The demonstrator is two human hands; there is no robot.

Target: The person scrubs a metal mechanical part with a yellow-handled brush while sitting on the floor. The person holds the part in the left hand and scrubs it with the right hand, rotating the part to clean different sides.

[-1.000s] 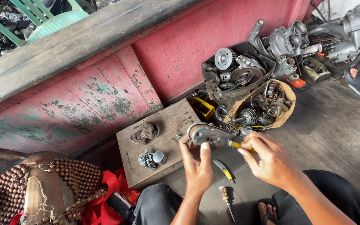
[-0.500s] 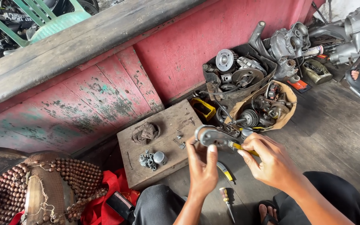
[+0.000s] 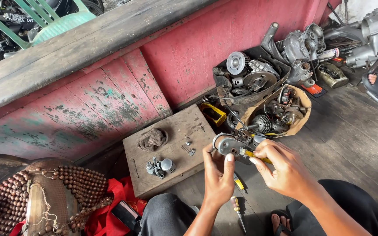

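Left hand (image 3: pixel 218 175) pinches a greasy grey metal cover (image 3: pixel 227 145); right hand (image 3: pixel 281 168) grips a yellow-handled tool (image 3: pixel 255 155) against it.

A wooden board (image 3: pixel 176 131) on the plank floor (image 3: pixel 351 131) carries a rag (image 3: pixel 152 139) at ten o'clock, a small metal part (image 3: pixel 159 166) at seven.
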